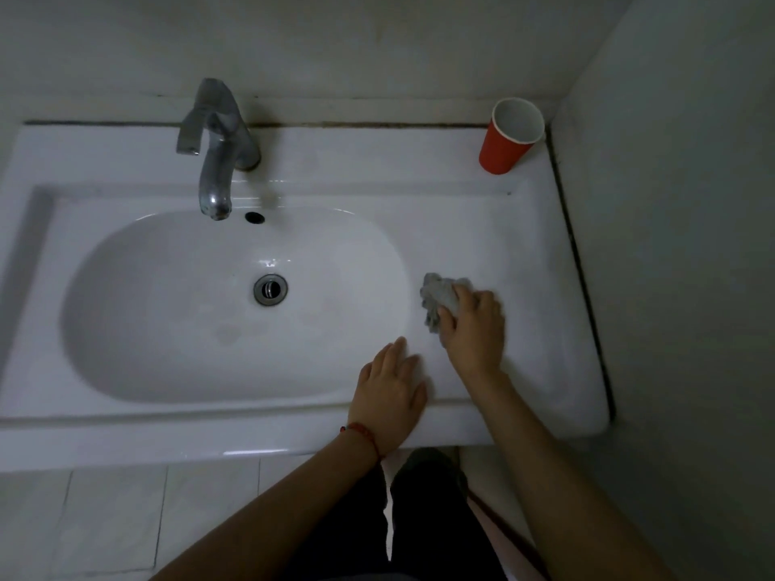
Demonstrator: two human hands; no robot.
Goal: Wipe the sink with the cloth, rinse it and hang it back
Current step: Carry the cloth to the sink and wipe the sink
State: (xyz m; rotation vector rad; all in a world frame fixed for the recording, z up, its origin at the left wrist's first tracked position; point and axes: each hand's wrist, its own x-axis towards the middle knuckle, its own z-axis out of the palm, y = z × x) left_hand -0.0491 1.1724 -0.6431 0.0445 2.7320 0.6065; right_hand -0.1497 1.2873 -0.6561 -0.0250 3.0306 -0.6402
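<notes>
A crumpled grey cloth [438, 301] is pressed onto the flat right ledge of the white sink [524, 253], just beside the basin's right rim. It is clenched in the grip of the right hand [472, 325]. The left hand [390, 396] is laid flat, fingers released, on the front edge near the basin's front right curve. A red cup [509, 138] is seen upright at the back right corner. The tap [218, 161] is mounted at the back edge.
</notes>
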